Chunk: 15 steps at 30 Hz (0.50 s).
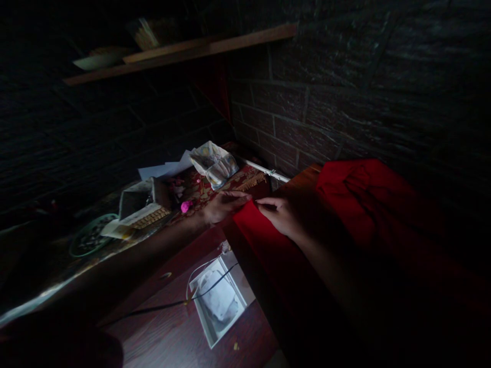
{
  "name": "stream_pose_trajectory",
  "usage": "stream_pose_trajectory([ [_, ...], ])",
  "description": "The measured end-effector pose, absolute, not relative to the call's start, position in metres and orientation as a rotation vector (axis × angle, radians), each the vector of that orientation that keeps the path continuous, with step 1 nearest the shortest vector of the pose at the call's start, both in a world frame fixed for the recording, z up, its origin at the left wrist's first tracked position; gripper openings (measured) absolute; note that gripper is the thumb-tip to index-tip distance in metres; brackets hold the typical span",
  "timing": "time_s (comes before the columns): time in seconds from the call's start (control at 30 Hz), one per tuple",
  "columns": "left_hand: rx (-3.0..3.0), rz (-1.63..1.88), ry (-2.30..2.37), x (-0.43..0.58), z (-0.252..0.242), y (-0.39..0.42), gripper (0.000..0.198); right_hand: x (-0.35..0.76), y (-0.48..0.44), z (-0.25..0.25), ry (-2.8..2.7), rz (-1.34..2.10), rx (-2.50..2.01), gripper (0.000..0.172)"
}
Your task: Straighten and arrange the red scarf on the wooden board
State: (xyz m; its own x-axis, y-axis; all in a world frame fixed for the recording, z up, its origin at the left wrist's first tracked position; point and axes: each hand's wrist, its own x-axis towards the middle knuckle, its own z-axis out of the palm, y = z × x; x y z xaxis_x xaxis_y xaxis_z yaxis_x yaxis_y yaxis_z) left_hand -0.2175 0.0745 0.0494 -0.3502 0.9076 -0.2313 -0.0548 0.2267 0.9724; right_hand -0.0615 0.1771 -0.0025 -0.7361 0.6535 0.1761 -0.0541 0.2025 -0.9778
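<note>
Red cloth (261, 230) lies along the edge of a dark wooden surface, one corner of it raised between my hands. My left hand (226, 205) reaches in from the left, its fingertips pinched at that corner. Close beside it, my right hand (281, 214) pinches the same corner with thumb and forefinger. Whether anything small sits between the fingertips is too dark to make out. A larger bunched part of red fabric (356, 189) rests to the right; shadow hides whether it joins the piece I hold.
A fabric-lined basket (215, 161), a second basket (143, 204), a pink ball (186, 206) and a green bowl (86, 245) stand at left. Below my hands is a white tray (210, 327) with a dark cord (153, 308) across it. A wooden shelf (245, 41) juts from the brick wall.
</note>
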Motion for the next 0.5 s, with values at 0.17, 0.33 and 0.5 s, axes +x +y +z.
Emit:
stream_pose_trajectory([
  [0.17, 0.886, 1.303, 1.638, -0.2118, 0.0529, 0.0745, 0.034, -0.0625, 0.177, -0.0008, -1.835, 1.611, -0.621, 0.014],
  [0.33, 0.825, 1.294, 1.585, -0.2107, 0.0503, 0.0729, 0.042, -0.0642, 0.1755, -0.0038, -1.786, 1.634, -0.621, 0.013],
  [0.5, 0.749, 1.353, 1.483, -0.2123, 0.0447, 0.0721, 0.049, -0.0638, 0.1758, -0.0038, -1.79, 1.581, -0.63, 0.013],
])
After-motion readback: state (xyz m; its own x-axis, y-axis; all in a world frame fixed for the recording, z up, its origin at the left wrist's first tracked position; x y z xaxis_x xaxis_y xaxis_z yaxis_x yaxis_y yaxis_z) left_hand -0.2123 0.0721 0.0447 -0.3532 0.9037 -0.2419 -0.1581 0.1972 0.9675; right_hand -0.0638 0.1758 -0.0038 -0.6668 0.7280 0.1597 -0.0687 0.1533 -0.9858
